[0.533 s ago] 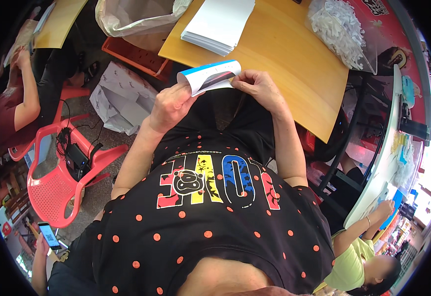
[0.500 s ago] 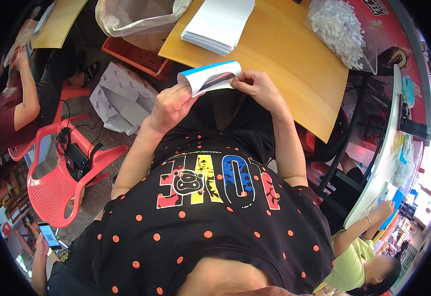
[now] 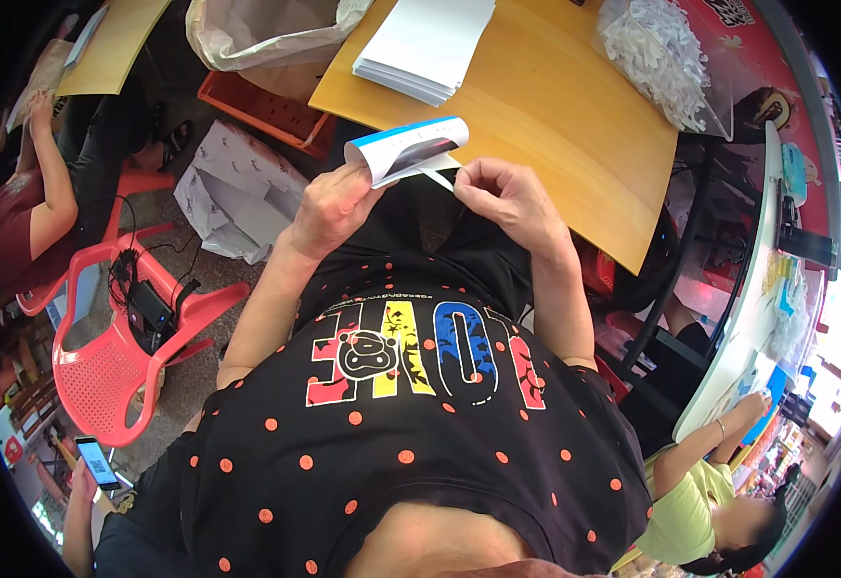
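Observation:
My left hand (image 3: 336,206) grips a curled printed sheet (image 3: 409,144), white with a blue edge and a dark picture, just off the table's near edge. My right hand (image 3: 509,197) pinches the end of a narrow white strip (image 3: 437,177), which runs out from the sheet's lower right side. Its thumb and forefinger are closed together. The left fingertips are partly hidden behind the sheet. On the wooden table (image 3: 545,125) beyond my hands lies a stack of white sheets (image 3: 425,48).
A clear bag of white strips (image 3: 666,67) sits at the table's far right. Left of the table are an orange crate (image 3: 261,111), a large white sack (image 3: 276,39) and a red plastic chair (image 3: 112,356). Other people sit at left and lower right.
My right hand has moved down and slightly right, away from the sheet, drawing out a white strip. My left hand has stayed in place.

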{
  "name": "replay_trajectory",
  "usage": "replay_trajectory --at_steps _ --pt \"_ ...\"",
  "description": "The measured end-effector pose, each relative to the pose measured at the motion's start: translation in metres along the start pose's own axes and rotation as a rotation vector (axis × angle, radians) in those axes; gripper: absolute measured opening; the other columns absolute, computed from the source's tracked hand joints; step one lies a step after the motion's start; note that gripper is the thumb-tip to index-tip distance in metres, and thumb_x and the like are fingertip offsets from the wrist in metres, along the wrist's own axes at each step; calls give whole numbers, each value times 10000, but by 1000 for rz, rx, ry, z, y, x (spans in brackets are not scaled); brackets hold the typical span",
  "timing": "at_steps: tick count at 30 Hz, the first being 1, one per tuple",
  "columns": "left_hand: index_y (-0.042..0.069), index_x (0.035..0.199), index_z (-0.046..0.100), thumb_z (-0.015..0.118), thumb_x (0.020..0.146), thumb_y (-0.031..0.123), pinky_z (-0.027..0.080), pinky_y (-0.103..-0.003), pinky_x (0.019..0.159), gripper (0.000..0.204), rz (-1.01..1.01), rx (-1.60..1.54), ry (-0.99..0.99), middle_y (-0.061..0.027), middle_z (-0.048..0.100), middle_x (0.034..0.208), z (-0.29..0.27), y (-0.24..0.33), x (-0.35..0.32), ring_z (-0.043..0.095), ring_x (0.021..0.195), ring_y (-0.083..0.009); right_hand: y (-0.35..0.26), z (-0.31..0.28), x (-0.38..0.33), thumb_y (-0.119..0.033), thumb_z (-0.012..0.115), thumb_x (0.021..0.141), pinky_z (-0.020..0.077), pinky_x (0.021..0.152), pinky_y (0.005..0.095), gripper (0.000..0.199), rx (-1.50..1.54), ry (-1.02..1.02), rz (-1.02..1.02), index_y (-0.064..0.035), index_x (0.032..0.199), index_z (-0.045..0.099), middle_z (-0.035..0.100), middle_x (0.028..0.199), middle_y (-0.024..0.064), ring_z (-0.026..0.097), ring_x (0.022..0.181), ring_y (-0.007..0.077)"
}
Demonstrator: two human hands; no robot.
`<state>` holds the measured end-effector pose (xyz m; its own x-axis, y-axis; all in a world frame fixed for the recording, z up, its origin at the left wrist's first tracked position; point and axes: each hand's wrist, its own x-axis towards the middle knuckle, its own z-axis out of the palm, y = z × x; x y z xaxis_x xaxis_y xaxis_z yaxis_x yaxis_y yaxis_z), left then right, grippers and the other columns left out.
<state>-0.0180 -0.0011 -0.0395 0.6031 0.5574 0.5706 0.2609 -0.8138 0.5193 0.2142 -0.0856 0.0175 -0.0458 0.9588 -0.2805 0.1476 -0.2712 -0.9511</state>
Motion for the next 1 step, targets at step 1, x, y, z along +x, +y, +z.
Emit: replay_trajectory --at_steps 1 --pt "10 1005 646 724 746 9 515 -310 570 270 -17 -2 -3 -150 666 828 1 1 0 665 697 -282 2 -1 -1 -213 627 854 453 737 257 210 58 -7 11 -15 919 651 619 779 13 548 764 86"
